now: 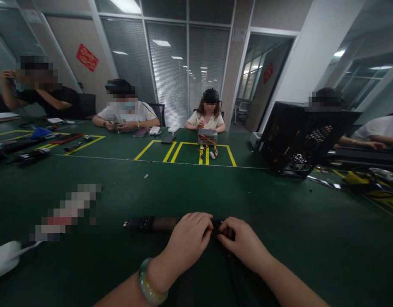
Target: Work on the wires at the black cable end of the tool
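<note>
**Left hand (pixel 186 243) and right hand (pixel 243 245) closed on a black tube (pixel 154 224)**

Your bench is a long green mat (pixel 279 200), running away from you toward a wall of glass panels and blinds (pixel 170 72). Co-workers sit along its far side and around the right end. One near the middle (pixel 207 111) has both hands close to a metal power supply (pixel 207 136) with red and yellow wires. That box stands on yellow tape (pixel 183 147), which marks out rectangles on the mat. Off to your right, a black mesh case (pixel 298 136) stands tilted, hiding part of the person behind it. Down at your lower left lies something too pixelated to identify (pixel 65 213), with a white adapter (pixel 4 260) beside it.

The tube lies across the mat directly in front of you, under your hands, with its far end pointing left. Black bands (pixel 145 223) wrap it near that end. Your left fingers (pixel 199 221) curl down over it, a green-and-yellow bangle (pixel 149 281) on that wrist. Your right fingertips (pixel 222 238) pinch in just beside them, so the two hands almost touch. A dark strip (pixel 196 285) runs toward you beneath them.
</note>
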Available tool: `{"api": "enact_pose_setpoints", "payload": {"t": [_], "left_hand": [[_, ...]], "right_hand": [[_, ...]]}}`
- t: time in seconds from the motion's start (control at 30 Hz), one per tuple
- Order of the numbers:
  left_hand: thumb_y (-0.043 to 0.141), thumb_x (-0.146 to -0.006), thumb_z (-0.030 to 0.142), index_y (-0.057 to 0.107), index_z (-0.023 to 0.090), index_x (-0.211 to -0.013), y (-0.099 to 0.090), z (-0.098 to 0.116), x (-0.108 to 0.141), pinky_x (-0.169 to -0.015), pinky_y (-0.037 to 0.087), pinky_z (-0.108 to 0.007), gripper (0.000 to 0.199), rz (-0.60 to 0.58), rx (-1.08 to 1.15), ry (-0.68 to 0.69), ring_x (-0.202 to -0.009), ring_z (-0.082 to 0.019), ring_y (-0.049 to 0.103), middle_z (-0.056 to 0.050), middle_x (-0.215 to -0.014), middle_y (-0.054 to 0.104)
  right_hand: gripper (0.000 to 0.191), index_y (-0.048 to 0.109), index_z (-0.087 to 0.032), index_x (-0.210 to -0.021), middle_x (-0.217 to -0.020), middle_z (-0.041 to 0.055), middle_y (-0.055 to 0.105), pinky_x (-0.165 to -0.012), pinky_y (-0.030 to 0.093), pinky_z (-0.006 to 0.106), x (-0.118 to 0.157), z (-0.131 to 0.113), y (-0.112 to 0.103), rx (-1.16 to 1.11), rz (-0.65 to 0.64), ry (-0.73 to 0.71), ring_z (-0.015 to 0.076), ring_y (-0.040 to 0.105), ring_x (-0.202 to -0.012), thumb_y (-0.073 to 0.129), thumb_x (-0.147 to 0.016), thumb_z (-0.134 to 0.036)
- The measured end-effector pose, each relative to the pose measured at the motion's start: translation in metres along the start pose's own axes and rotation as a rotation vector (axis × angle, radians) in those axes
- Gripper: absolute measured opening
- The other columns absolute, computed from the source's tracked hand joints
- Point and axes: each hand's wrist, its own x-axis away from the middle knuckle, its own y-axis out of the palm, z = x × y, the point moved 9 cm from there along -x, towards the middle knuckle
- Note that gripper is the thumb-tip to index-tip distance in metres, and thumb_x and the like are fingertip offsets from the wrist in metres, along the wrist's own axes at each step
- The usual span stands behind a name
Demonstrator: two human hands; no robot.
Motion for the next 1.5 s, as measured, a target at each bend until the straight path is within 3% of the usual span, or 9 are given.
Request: {"api": "enact_pose_setpoints", "payload": {"t": [1.5], "left_hand": [[0.054,-0.087,0.016,0.056,0.021,-0.092,0.0011,0.0055,0.0025,-0.091,0.044,-0.041,0.007,0.02,-0.083,0.066,-0.105,-0.021,0.057,-0.002,-0.112,0.062]], "right_hand": [[0.011,0.071,-0.021,-0.087,-0.084,-0.0001,0.068,-0.065,0.041,0.025,0.002,-0.0037,0.0002,-0.037,0.008,-0.051,0.0142,0.059,-0.073,0.062,-0.084,-0.025]]}}
